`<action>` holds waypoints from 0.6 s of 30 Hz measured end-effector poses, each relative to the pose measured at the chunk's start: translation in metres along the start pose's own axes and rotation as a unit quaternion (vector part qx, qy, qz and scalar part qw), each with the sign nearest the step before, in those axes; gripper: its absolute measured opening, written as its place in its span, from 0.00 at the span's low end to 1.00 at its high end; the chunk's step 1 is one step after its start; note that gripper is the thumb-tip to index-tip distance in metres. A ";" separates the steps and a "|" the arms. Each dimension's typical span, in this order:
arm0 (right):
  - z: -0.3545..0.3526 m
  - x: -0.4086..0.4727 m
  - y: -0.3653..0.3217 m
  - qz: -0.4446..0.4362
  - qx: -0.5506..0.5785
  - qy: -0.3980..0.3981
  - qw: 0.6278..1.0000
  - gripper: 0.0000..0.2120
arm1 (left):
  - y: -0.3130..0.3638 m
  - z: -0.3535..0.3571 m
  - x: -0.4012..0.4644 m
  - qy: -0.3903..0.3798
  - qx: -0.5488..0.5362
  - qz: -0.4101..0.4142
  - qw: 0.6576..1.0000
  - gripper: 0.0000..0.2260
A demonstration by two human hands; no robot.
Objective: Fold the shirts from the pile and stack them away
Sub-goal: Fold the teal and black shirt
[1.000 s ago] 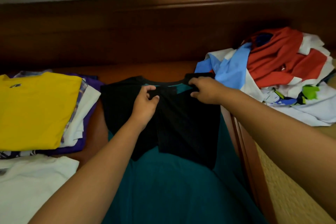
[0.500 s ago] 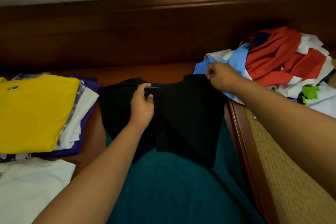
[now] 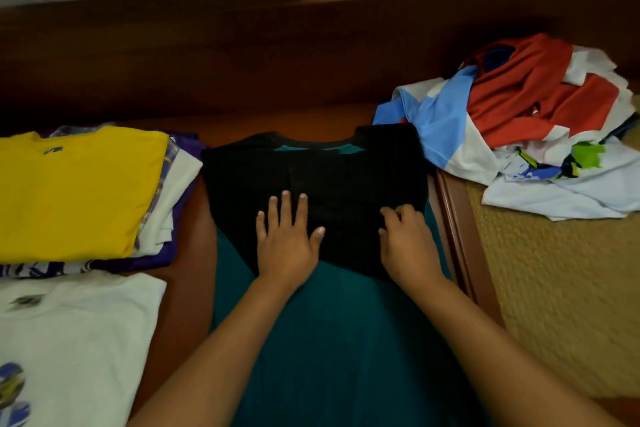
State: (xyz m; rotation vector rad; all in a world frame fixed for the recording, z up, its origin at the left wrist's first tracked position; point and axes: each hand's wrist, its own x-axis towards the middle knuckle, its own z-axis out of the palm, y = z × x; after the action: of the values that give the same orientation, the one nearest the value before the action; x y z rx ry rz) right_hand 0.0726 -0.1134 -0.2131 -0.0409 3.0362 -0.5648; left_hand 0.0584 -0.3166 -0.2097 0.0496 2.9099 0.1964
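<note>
Your left hand (image 3: 289, 239) presses flat, fingers spread, on the black shirt (image 3: 346, 184); your right hand (image 3: 407, 239) curls there, grip unclear, folds lost in darkness.

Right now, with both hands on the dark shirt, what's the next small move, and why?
Probably fold the teal lower half up over the black top. The left hand presses flat and the right hand rests, fingers curled, on the shirt, whose sides look folded in while its bottom lies extended.

Left hand (image 3: 289, 246) flat on black shirt (image 3: 346, 177); right hand (image 3: 407, 243) fingers curled on it.
</note>
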 end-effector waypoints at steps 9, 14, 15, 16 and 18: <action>-0.022 -0.009 -0.024 0.049 0.036 -0.010 0.998 0.18 | 0.019 -0.014 -0.042 0.047 -0.113 -0.133 0.984 0.19; -0.030 0.023 -0.033 0.043 0.046 -0.058 0.996 0.18 | 0.019 -0.014 -0.037 0.044 -0.151 -0.113 0.981 0.12; -0.031 0.027 -0.033 0.047 0.036 -0.077 0.995 0.18 | 0.020 -0.017 -0.037 0.055 -0.175 -0.113 0.977 0.10; -0.030 0.028 -0.032 0.051 0.021 -0.095 0.994 0.18 | 0.022 -0.021 -0.039 0.068 -0.202 -0.115 0.970 0.09; -0.028 0.028 -0.030 0.053 -0.008 -0.115 0.992 0.19 | 0.023 -0.029 -0.044 0.096 -0.244 -0.115 0.958 0.06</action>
State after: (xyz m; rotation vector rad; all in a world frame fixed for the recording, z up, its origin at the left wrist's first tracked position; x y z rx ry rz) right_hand 0.0435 -0.1327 -0.1778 0.0511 2.7999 -0.4911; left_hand 0.0956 -0.2993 -0.1691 -0.4082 2.9270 0.9119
